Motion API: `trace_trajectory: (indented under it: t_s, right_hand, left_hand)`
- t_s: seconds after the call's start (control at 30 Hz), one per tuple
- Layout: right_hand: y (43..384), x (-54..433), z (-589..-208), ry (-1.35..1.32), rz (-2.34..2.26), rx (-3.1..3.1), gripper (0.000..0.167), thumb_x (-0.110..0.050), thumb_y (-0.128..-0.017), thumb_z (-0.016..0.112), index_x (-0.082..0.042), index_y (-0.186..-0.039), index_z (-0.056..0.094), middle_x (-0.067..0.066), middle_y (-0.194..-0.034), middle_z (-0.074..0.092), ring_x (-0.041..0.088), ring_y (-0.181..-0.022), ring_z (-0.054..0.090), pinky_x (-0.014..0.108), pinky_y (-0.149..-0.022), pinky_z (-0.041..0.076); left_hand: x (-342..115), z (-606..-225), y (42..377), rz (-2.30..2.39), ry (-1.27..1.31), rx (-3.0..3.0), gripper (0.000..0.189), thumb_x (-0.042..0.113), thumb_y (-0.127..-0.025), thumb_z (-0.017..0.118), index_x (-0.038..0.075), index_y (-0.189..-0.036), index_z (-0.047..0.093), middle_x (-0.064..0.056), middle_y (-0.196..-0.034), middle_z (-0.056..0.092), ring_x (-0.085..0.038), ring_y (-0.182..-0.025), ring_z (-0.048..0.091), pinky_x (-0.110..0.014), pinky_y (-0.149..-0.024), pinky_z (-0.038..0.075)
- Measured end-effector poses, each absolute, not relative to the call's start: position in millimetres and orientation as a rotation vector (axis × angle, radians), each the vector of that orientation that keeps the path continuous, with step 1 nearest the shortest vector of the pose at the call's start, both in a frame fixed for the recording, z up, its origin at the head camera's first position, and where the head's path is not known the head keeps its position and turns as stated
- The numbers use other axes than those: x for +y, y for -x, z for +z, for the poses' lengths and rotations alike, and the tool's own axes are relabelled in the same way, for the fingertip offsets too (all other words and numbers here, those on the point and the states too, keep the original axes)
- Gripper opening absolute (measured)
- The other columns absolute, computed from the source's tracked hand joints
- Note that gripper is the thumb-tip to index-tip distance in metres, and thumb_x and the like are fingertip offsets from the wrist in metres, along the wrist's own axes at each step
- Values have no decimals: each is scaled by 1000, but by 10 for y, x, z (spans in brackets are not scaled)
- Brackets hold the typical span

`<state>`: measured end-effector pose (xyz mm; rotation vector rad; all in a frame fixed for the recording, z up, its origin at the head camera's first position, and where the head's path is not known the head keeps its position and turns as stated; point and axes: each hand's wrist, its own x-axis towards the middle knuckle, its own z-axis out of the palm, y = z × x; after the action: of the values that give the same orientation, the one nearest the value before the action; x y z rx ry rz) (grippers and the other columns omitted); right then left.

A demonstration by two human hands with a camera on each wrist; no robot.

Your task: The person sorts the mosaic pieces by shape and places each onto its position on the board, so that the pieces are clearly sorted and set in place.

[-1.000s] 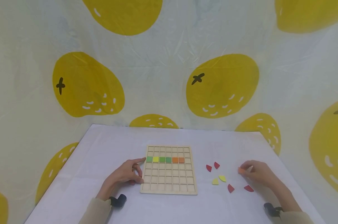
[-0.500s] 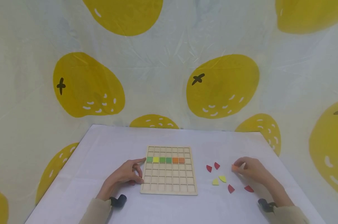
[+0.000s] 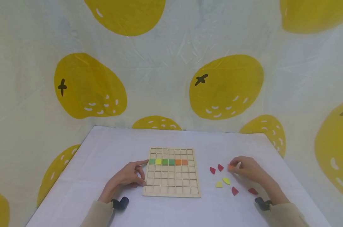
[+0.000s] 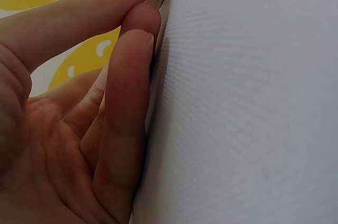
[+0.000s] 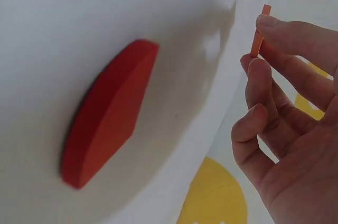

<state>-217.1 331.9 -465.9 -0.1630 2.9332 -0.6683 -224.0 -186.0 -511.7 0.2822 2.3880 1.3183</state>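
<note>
My right hand (image 3: 248,169) pinches an orange square tile (image 3: 230,167) between thumb and fingertips. The right wrist view shows this orange tile (image 5: 257,43) edge-on, held above the table. A wooden grid board (image 3: 171,182) lies flat, and my left hand (image 3: 129,174) rests at its left edge, index finger and thumb spread along the side. One row of the board bears green tiles (image 3: 165,161), a yellow tile (image 3: 158,161) and two orange tiles (image 3: 181,162); the cell at that row's right end shows bare wood.
Several red quarter-round pieces lie right of the board, among them one red piece (image 3: 235,191) near the front and another red piece (image 3: 252,191) below my right forearm. Two yellow pieces (image 3: 226,181) lie between them and the board. A fruit-print curtain (image 3: 160,78) hangs behind the white table (image 3: 117,138).
My right hand has moved left toward the board with the orange tile, now near the upper red pieces. The left hand and board have stayed put.
</note>
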Motion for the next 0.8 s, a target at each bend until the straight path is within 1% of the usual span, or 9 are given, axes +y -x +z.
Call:
trace_trajectory:
  t_s: [0.23,0.33,0.5,0.7,0.8]
  right_hand:
    - [2243,3210,-4616,272,-675,2905,34,-37,-90,80,-13,-113,74,-2,-102,72,16,-87,58,29,-70,52]
    - [2266,3156,-4606,268,-675,2905,31,-37,-89,80,-15,-111,75,-4,-101,71,16,-88,58,28,-72,52]
    - [2293,3077,-4580,273,-689,2899,31,-36,-89,80,-15,-110,75,-3,-101,71,16,-89,58,28,-73,52]
    - [2337,2986,-4541,291,-704,2892,29,-36,-90,80,-15,-110,75,-3,-100,72,16,-86,59,27,-73,53]
    - [2371,2937,-4521,325,-703,2889,28,-34,-91,79,-14,-110,75,-3,-98,72,15,-84,59,25,-70,52]
  left_hand:
    - [-1870,-5131,2246,1332,-294,2379,101,9,-69,93,8,-157,43,-2,-81,67,-13,-58,55,-32,-54,52]
    - [-1870,-5124,2247,1332,-292,2376,101,9,-69,93,8,-157,43,-2,-81,67,-13,-58,55,-32,-54,52]
    - [-1865,-5104,2241,1328,-290,2376,101,8,-69,93,8,-157,43,-2,-81,67,-13,-57,55,-32,-54,52]
    - [-1858,-5086,2231,1320,-266,2376,101,8,-69,93,9,-157,43,-2,-82,67,-14,-59,55,-32,-55,52]
    - [-1854,-5084,2229,1314,-255,2380,101,9,-69,93,9,-157,43,-2,-82,67,-14,-59,55,-32,-55,52]
